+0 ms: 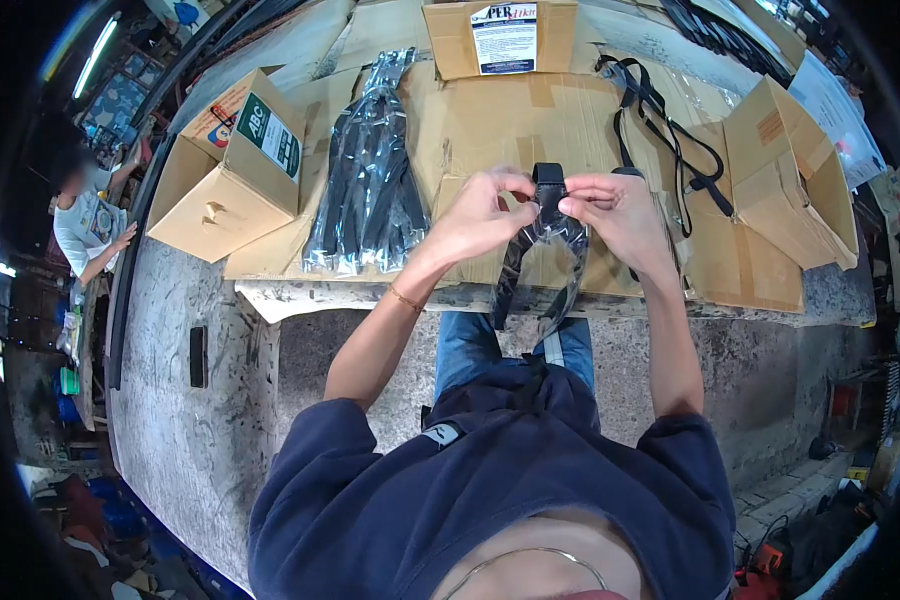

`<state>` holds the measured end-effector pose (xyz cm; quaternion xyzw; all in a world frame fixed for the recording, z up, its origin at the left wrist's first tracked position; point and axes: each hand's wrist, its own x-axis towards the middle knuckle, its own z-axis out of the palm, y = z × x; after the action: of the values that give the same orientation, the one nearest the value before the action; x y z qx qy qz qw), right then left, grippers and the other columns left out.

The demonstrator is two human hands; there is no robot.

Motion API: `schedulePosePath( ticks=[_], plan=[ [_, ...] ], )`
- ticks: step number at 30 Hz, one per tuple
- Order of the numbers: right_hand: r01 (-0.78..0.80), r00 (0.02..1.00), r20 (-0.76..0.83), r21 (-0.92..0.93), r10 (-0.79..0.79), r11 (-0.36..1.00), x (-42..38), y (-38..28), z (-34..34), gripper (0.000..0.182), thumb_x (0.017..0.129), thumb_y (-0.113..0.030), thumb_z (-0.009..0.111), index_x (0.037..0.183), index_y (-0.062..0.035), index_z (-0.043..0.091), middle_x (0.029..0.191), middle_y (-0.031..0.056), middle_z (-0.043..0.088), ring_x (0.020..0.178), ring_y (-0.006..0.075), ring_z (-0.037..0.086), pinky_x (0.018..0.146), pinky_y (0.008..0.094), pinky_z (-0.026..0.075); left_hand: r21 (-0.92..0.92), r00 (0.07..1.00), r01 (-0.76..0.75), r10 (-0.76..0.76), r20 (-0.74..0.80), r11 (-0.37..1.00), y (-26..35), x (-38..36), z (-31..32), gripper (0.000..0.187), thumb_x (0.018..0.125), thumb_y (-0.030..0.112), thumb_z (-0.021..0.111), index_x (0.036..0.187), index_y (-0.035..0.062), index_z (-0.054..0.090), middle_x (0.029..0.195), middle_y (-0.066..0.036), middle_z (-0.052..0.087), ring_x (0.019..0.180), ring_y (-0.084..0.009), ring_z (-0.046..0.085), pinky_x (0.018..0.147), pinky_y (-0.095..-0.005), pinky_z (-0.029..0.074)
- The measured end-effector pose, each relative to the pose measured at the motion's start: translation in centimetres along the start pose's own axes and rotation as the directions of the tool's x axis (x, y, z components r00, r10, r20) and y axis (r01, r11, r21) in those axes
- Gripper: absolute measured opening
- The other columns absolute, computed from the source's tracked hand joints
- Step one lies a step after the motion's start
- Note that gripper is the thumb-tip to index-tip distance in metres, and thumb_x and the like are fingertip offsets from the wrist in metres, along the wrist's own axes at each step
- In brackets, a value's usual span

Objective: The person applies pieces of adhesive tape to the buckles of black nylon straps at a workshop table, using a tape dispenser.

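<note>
1. Black strap (551, 210), ctr of frame: held up at cardboard's (475, 125) near edge, prob. so its two legs hang free.
2. L hand (485, 210) & R hand (620, 215): fingertips pinched on opp. sides of strap's top, likely to steady it.
3. Strap looks glossy, blk loop up top, clear plastic round legs.
4. Wrapped bundle (365, 180), upper L, & loose straps (712, 190), upper R: set either side, presumably leaving mid workspace.
5. Labelled box (449, 45): top ctr.
</note>
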<state>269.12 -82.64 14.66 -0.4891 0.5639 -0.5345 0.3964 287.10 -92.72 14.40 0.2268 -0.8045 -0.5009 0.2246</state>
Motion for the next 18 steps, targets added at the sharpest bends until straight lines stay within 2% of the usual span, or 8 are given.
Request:
schedulePosePath(
  ticks=[3,5,6,8,9,11,14,18],
  plan=[
    [0.014,1.0,0.008,-0.023,-0.013,1.0,0.3,0.6,0.1,0.028,0.077,-0.002,0.07,0.102,0.0072,0.062,0.087,0.0102,0.068,0.078,0.0102,0.063,0.072,0.0213,0.05,0.041,0.998,-0.013,0.016,-0.064,0.999,-0.1,0.1,0.2,0.016,0.077,0.007,0.063,0.089,-0.0039,0.063,0.095,-0.008,0.06,0.08,-0.0106,0.054,0.065,-0.0228,0.043],
    [0.033,0.999,0.007,-0.033,-0.033,0.999,0.4,0.8,0.2,0.028,0.077,-0.001,0.069,0.102,0.0072,0.062,0.087,0.0101,0.067,0.079,0.0107,0.063,0.072,0.0217,0.05,0.232,0.983,-0.047,0.086,-0.161,0.972,0.3,0.0,0.5,0.015,0.076,0.005,0.063,0.088,-0.0025,0.063,0.093,-0.006,0.061,0.077,-0.0096,0.053,0.066,-0.023,0.043],
    [0.039,0.999,0.0,-0.043,-0.039,0.998,0.4,0.7,0.4,0.028,0.077,-0.001,0.07,0.102,0.0069,0.062,0.087,0.0099,0.067,0.079,0.0109,0.063,0.073,0.0221,0.05,0.231,0.983,-0.045,0.084,-0.163,0.972,0.2,0.1,0.5,0.015,0.076,0.005,0.063,0.088,-0.0025,0.063,0.093,-0.006,0.061,0.077,-0.0096,0.053,0.066,-0.023,0.043],
    [0.045,0.999,-0.005,-0.053,-0.046,0.998,0.4,0.5,0.4,0.027,0.077,-0.001,0.07,0.102,0.0066,0.063,0.087,0.0096,0.067,0.079,0.0112,0.063,0.073,0.0224,0.05,-0.024,0.998,-0.016,0.015,-0.058,1.0,0.0,0.3,0.5,0.02,0.075,0.006,0.062,0.093,-0.0019,0.063,0.082,-0.005,0.061,0.072,-0.01,0.054,0.064,-0.0242,0.043],
    [0.05,0.999,0.014,-0.046,-0.049,0.998,0.4,0.4,0.4,0.026,0.078,-0.001,0.068,0.103,0.0061,0.063,0.088,0.0074,0.066,0.078,0.0091,0.061,0.072,0.0208,0.049,-0.024,0.998,-0.015,0.013,-0.06,1.0,-0.1,0.3,0.4,0.02,0.075,0.006,0.062,0.093,-0.0019,0.063,0.082,-0.005,0.061,0.072,-0.01,0.054,0.064,-0.0242,0.043],
    [0.053,0.998,0.032,-0.041,-0.052,0.998,0.4,0.2,0.3,0.025,0.08,0.0,0.066,0.104,0.0055,0.063,0.088,0.0051,0.065,0.077,0.0071,0.059,0.071,0.0191,0.048,-0.353,1.0,0.0,0.007,0.019,0.936,-0.4,0.3,0.3,0.02,0.076,0.0,0.061,0.096,-0.0006,0.062,0.083,-0.002,0.063,0.074,-0.0076,0.054,0.066,-0.0227,0.043],
    [0.051,0.996,0.078,0.012,-0.052,0.999,0.5,-0.3,0.1,0.025,0.079,0.0,0.067,0.104,0.0049,0.063,0.087,0.0039,0.065,0.077,0.0072,0.059,0.071,0.0198,0.048,-0.41,0.998,0.025,0.002,0.066,0.912,-0.1,0.4,-0.2,0.021,0.078,-0.002,0.06,0.099,-0.0003,0.061,0.087,-0.002,0.064,0.075,-0.0061,0.054,0.067,-0.0218,0.043],
    [0.022,0.998,0.061,-0.01,-0.021,1.0,0.7,-0.5,0.2,0.024,0.078,0.0,0.068,0.102,0.004,0.062,0.085,0.0037,0.064,0.076,0.0067,0.059,0.072,0.0199,0.047,-0.403,0.999,0.036,-0.025,0.031,0.915,-0.1,0.4,-0.1,0.019,0.078,0.0,0.061,0.098,-0.0008,0.062,0.083,-0.002,0.064,0.073,-0.0053,0.053,0.067,-0.0209,0.042]
  ],
)
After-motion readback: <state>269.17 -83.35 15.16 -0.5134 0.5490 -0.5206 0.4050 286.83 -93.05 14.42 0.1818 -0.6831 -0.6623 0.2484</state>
